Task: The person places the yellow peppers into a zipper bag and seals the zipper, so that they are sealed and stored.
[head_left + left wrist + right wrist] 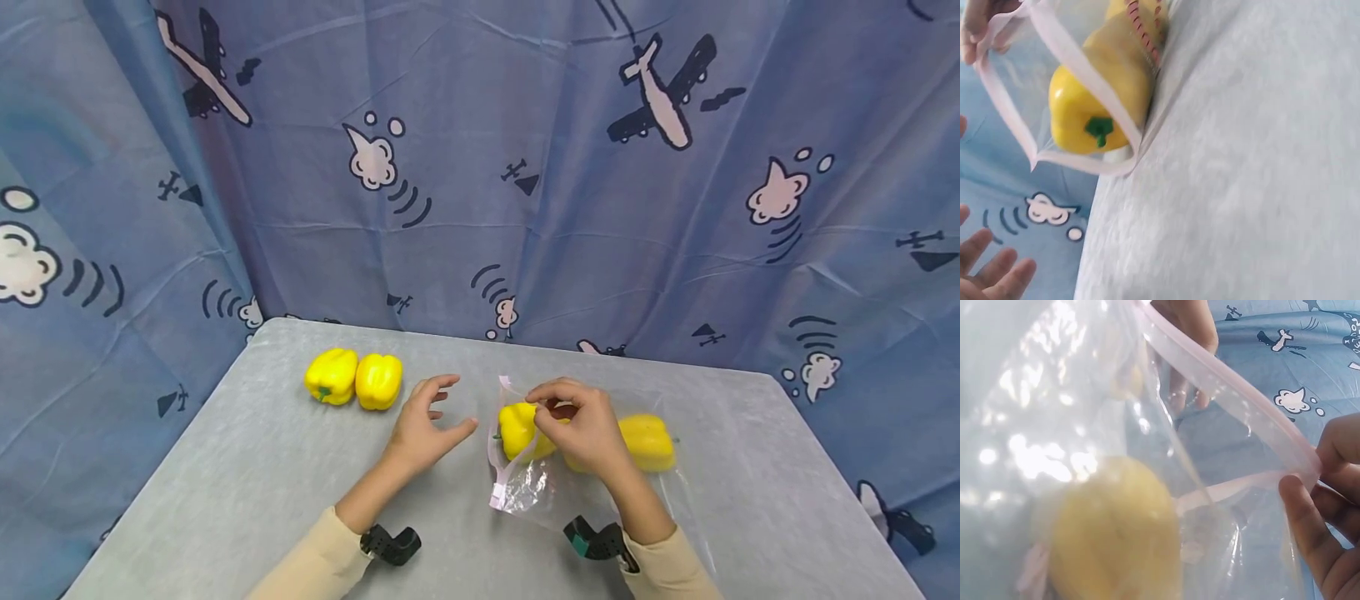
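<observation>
A clear zip bag (551,496) with a pale pink rim lies on its side, mouth facing left. My right hand (585,427) pinches the upper edge of that rim between thumb and fingers, holding the mouth apart. Inside, one yellow bell pepper (517,429) sits at the mouth, its green stem (1099,128) facing out in the left wrist view. Another yellow pepper (648,442) lies deeper in the bag; my right hand partly hides the contents between them. My left hand (420,429) is just left of the mouth, fingers spread and holding nothing.
Two more yellow peppers, one on the left (330,377) and one beside it (378,382), stand at the back left of the grey table (247,483). A blue patterned curtain (450,167) hangs behind the table's far edge. Each wrist wears a black camera.
</observation>
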`<state>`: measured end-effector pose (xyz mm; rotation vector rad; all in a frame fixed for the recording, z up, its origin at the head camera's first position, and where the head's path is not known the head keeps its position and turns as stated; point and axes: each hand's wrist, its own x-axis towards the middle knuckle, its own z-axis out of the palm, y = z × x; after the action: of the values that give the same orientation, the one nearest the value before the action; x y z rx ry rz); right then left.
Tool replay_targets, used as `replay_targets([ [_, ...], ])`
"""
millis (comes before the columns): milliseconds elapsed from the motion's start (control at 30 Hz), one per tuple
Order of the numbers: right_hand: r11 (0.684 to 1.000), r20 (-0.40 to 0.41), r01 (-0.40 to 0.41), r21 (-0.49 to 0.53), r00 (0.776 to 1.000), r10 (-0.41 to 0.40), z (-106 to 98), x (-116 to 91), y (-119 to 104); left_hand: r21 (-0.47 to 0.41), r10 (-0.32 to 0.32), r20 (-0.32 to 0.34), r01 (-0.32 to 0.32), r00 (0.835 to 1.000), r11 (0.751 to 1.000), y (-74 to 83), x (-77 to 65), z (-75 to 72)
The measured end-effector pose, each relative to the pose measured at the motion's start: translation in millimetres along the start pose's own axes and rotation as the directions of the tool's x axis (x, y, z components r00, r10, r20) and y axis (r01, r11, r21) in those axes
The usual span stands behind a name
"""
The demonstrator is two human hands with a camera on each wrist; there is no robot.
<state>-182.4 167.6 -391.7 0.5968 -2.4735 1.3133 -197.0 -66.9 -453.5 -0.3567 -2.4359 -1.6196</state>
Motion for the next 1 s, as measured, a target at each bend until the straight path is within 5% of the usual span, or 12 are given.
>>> replay_targets([
  [367, 1.0, 0.015, -0.009, 0.014, 1.0, 0.009, -0.5, 0.8, -1.0, 0.096, -0.008, -0.099, 0.017, 0.995, 0.995, -6.3, -1.1, -33.3],
  [1000, 1.0, 0.025, -0.009, -0.003, 1.0, 0.009, -1.0, -1.1, 0.5, 0.119, 0.028, -0.252, 0.002, 0.967, 0.993, -20.6, -1.8, -78.9],
])
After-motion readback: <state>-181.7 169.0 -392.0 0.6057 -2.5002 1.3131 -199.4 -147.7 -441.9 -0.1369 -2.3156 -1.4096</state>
